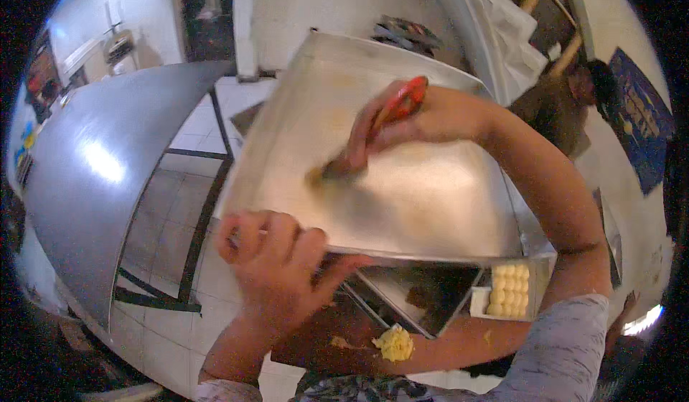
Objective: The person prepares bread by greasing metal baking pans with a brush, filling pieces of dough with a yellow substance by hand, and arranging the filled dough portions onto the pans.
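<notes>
A large, shallow metal baking tray tilts in front of me, its inner surface greasy and shiny. My left hand is closed over the near left corner of the tray's rim. Inside the tray, my right hand grips a brush with a red handle. Its bristles, blurred by motion, press on the tray's floor left of centre. Just below the near rim lies a soft yellow lump that looks like butter or margarine, on a brown surface.
A narrow metal pan shows under the tray's near edge, beside a white tray of pale dough balls. A grey metal table with a black frame stands left. Another person is at the right.
</notes>
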Demonstrator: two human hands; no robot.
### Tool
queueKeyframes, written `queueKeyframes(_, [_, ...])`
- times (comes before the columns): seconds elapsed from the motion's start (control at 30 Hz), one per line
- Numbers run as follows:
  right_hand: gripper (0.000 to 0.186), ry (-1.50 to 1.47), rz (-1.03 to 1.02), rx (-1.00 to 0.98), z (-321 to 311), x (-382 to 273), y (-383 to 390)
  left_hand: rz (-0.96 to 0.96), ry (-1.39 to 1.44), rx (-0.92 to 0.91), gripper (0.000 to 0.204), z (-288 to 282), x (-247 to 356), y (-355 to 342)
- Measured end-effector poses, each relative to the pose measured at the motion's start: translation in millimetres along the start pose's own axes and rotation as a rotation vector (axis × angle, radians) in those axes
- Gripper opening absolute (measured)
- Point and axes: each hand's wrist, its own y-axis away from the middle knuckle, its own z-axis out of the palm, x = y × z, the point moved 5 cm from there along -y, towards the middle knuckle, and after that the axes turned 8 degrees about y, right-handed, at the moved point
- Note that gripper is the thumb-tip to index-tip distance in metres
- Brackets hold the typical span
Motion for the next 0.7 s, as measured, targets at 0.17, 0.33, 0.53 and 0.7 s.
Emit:
queueKeyframes(0.17, [0.019, 0.16, -0.117, 0.2, -35.3, -37.3, 93.2, 0.039, -0.027, 0.087, 0.043, 11.7, -7.3, 6.8])
queueKeyframes(0.33, [0.03, 0.59, -0.162, 1.451, -139.4, -31.8, 284.6, -0.019, -0.037, 0.12, 0.043, 11.1, -31.2, 22.7])
queueKeyframes(0.53, [0.03, 0.665, 0.441, 1.698, -170.4, 220.1, 408.2, -0.116, -0.268, 0.209, 0.048, -16.1, 25.6, 42.9])
queueKeyframes(0.7, [0.035, 0.487, 0.756, 1.505, -143.7, 360.9, 416.0, -0.245, -0.683, 0.105, 0.039, -29.6, 86.7, 96.0])
